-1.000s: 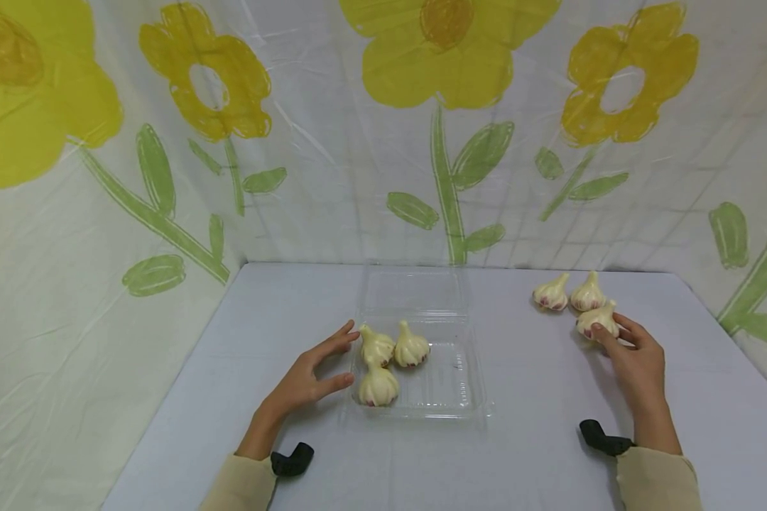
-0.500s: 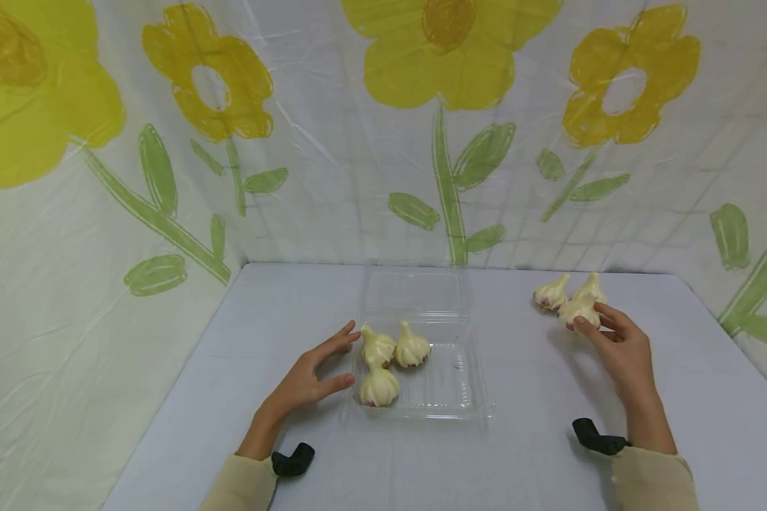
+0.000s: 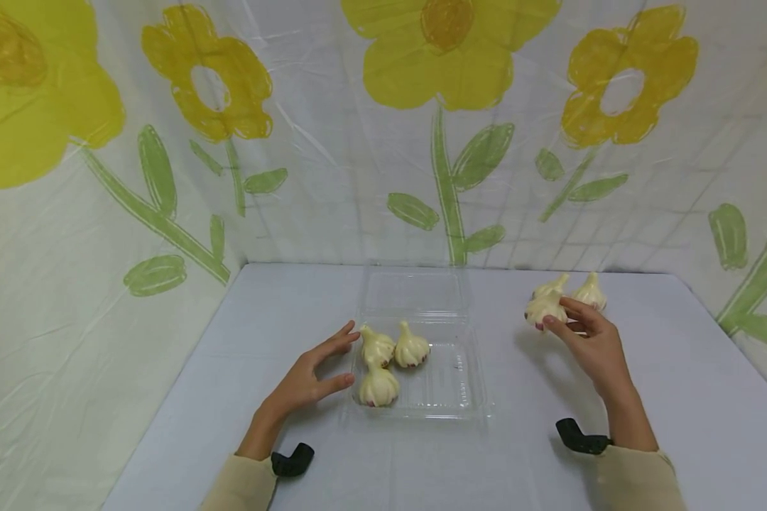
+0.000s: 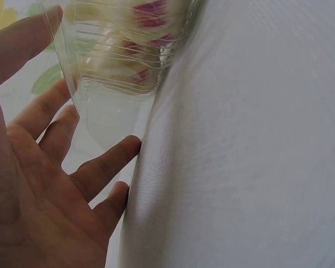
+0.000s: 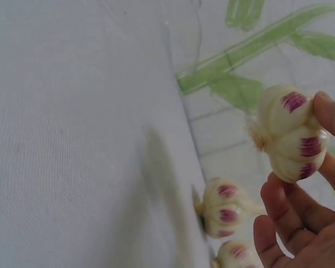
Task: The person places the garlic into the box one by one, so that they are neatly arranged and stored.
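Note:
My right hand (image 3: 591, 348) pinches a garlic bulb (image 3: 545, 311) between thumb and fingers, lifted over the table; purple streaks mark the bulb (image 5: 296, 134) in the right wrist view. Two more garlic bulbs, a right one (image 3: 591, 291) and a partly covered left one (image 3: 552, 285), sit behind it on the table. With fingers spread, my left hand (image 3: 307, 376) is at the left side of a clear plastic clamshell box (image 3: 476, 376). In the left wrist view the fingertips (image 4: 54, 17) touch its wall. Three garlic bulbs (image 3: 412, 348) lie in the box's left part.
The box's clear lid (image 3: 415, 291) lies folded back toward the rear of the white-covered table (image 3: 281, 298). Behind the table hangs a sheet (image 3: 332, 177) printed with yellow flowers. A black wrist mount (image 3: 581, 436) sits on each forearm.
My right hand has lifted the garlic bulb and carried it left, away from its place at the front of the group. The left hand and the box have stayed put.

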Available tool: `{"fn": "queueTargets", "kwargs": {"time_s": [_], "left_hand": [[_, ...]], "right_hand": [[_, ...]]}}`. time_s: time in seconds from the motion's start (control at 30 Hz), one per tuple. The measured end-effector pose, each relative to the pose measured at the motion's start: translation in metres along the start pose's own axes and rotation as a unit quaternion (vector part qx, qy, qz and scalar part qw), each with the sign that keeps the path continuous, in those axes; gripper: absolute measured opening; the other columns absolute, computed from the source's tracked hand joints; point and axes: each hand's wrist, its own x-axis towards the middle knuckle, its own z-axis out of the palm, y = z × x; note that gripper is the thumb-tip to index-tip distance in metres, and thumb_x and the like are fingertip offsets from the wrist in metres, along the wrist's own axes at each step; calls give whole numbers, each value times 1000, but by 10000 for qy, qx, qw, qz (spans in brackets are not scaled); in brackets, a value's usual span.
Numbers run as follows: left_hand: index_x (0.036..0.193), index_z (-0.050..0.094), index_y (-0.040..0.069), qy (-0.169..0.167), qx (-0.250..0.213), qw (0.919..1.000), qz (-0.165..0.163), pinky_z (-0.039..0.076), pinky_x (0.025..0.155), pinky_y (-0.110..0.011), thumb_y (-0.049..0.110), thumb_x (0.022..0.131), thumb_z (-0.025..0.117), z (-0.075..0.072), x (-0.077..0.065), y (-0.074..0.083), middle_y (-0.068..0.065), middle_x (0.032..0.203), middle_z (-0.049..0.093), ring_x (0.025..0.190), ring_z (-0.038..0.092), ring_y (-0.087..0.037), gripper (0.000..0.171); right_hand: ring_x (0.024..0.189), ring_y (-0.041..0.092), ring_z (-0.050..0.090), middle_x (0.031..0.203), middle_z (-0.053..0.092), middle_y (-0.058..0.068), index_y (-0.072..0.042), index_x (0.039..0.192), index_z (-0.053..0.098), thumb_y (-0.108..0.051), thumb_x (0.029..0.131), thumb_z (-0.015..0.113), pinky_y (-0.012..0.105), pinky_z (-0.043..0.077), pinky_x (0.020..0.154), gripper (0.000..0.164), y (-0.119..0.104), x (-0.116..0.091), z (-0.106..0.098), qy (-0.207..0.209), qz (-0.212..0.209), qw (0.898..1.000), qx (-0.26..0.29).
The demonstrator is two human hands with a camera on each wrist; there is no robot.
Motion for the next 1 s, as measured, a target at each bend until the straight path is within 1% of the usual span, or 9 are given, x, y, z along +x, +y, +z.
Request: {"fn": "queueTargets", "kwargs": {"time_s": [0.23, 0.43, 0.5, 0.67, 0.87, 1.0], "left_hand": [[153, 48, 17, -9, -12, 10000, -16, 31, 114, -69, 22, 93, 75, 0, -1, 0, 0, 169, 29, 142, 51, -35, 66], [153, 48, 15, -4, 24, 10000, 34, 31, 114, -69, 21, 93, 75, 0, -1, -1, -2, 169, 29, 141, 51, -35, 66], [153, 47, 13, -5, 48, 10000, 49, 32, 115, -67, 20, 93, 75, 0, -1, -1, -2, 169, 29, 142, 51, -35, 66], [153, 47, 12, -17, 74, 10000, 46, 34, 116, -62, 20, 94, 74, 0, 0, -1, -3, 169, 28, 143, 49, -33, 66], [154, 46, 13, -27, 49, 10000, 28, 33, 116, -64, 22, 94, 74, 0, 0, 1, -1, 169, 28, 143, 50, -32, 67], [154, 46, 13, -20, -13, 10000, 40, 32, 115, -67, 22, 93, 74, 0, 0, 0, -1, 169, 28, 143, 49, -33, 67]], "right_hand": [[94, -8, 55, 120, 55, -22, -9, 146, 56, -37, 95, 74, 11, 43, 80, 61, -11, -4, 9, -205, -124, 9997, 13], [94, -6, 58, 121, 56, -23, -10, 146, 56, -35, 95, 73, 11, 47, 78, 59, -22, -7, 17, -384, -334, 9986, 112], [94, -4, 58, 122, 58, -20, -10, 146, 56, -34, 95, 73, 13, 48, 77, 59, -26, -9, 19, -434, -416, 9981, 123], [96, -1, 57, 126, 62, -7, -12, 146, 57, -34, 95, 73, 15, 49, 77, 57, -37, -11, 23, -511, -600, 9969, 81], [98, -2, 58, 127, 63, -2, -13, 144, 59, -29, 96, 74, 14, 48, 80, 53, -45, -14, 31, -596, -853, 9944, 162], [97, -2, 58, 126, 66, 5, -13, 141, 61, -28, 95, 74, 15, 49, 81, 51, -49, -17, 38, -746, -964, 9924, 151]]}}
